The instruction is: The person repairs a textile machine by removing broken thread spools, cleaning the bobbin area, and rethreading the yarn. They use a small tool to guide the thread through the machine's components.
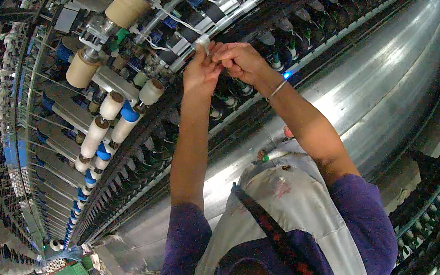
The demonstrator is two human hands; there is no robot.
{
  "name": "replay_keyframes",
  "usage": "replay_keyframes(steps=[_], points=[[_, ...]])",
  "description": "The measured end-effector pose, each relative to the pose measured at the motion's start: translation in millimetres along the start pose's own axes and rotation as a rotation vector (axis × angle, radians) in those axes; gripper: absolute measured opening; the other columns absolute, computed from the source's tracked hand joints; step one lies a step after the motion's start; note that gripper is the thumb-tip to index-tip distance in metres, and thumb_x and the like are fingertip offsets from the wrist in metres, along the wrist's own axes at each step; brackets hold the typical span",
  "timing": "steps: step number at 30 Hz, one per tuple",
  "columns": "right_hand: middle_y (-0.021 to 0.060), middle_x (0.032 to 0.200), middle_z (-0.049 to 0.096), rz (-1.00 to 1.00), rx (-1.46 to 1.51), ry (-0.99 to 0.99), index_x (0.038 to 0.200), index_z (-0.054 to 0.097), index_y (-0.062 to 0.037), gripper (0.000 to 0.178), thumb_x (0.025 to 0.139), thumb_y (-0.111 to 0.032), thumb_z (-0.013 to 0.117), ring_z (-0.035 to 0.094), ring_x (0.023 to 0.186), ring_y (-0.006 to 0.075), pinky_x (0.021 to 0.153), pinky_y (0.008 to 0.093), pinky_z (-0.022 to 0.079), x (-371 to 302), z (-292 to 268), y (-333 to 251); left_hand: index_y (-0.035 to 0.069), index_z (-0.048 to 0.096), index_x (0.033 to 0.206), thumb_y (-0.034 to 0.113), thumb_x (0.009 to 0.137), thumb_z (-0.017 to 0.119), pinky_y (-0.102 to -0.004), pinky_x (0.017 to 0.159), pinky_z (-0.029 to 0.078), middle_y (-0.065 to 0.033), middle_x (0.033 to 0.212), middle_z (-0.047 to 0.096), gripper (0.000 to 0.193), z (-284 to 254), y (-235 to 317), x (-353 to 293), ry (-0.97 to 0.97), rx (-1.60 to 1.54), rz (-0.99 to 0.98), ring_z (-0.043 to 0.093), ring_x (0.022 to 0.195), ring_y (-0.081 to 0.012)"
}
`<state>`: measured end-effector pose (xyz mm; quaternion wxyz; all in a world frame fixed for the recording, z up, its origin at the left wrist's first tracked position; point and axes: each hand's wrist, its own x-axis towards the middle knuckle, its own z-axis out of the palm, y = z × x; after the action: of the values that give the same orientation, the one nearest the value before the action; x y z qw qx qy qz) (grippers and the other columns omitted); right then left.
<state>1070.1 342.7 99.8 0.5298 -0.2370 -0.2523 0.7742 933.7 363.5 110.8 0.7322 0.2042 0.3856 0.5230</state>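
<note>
Both hands meet in front of the roller section of a spinning machine. A small white tuft of fibre [203,41] shows at the fingertips of my left hand [202,76], whose thumb and fingers are pinched together around its lower end. Touching it from the right is my right hand [243,63], with its fingers curled in and pressed together. What the right fingers hold, if anything, is too small to see. Shiny metal rollers [224,6] with dark sleeves lie just beyond the fingertips.
Cream bobbins [128,6] and white rolls with blue ends [128,116] line the machine on the left. Dark spindles [296,35] run diagonally behind the hands. A long curved metal cover [373,86] lies to the right. A white apron [292,187] covers my front.
</note>
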Motion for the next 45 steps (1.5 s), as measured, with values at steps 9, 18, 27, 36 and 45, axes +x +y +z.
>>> replay_keyframes(steps=[9,18,27,36,45], points=[[-0.0024,0.056,0.050,-0.606,-0.405,0.339,0.079,0.060,-0.0074,0.010,0.087,-0.014,0.061,0.045,0.045,0.0045,0.039,0.0198,0.035,-36.2,-6.6,-8.1,-0.001,0.063,0.067,0.008,0.080,0.062,-0.0285,0.066,0.048,-0.0077,0.062,0.061,0.015,11.4,-29.2,-52.1,-0.095,1.025,0.987,0.062,0.063,-0.0215],[-0.0016,0.067,0.058,-1.507,-2.037,-0.120,0.076,0.059,-0.0151,0.006,0.070,-0.016,0.060,0.057,0.063,0.0157,0.059,0.0311,0.044,4.9,11.2,-14.4,0.011,0.060,0.115,0.009,0.077,0.058,-0.0455,0.109,0.025,-0.0060,0.126,0.053,0.038,-180.4,-179.6,-165.6,-0.780,1.959,0.331,0.044,0.124,-0.0192],[0.0034,0.068,0.063,-1.202,-1.430,0.178,0.073,0.064,-0.0098,0.012,0.083,-0.015,0.060,0.059,0.052,0.0201,0.051,0.0306,0.049,-16.0,4.2,-5.1,0.012,0.069,0.098,0.014,0.078,0.062,-0.0414,0.096,0.043,-0.0037,0.107,0.064,0.021,-204.7,-184.1,-129.9,-1.439,1.882,-0.347,0.060,0.099,-0.0222],[0.0077,0.069,0.061,-0.427,-0.270,0.395,0.079,0.060,-0.0022,0.004,0.077,-0.006,0.060,0.054,0.055,0.0137,0.047,0.0249,0.042,22.1,6.2,1.2,-0.003,0.055,0.114,0.038,0.095,0.050,-0.0379,0.089,0.048,-0.0130,0.109,0.062,0.045,-7.1,-6.6,-33.2,-0.224,0.294,0.257,0.061,0.100,-0.0259],[0.0043,0.064,0.059,-0.152,-0.341,0.054,0.080,0.066,-0.0032,0.009,0.073,-0.009,0.063,0.055,0.051,0.0141,0.044,0.0287,0.044,19.5,-17.5,-7.2,0.002,0.057,0.105,0.026,0.094,0.053,-0.0323,0.071,0.050,-0.0074,0.093,0.061,0.026,5.8,-0.4,-7.2,-0.078,0.102,0.105,0.060,0.087,-0.0215]])
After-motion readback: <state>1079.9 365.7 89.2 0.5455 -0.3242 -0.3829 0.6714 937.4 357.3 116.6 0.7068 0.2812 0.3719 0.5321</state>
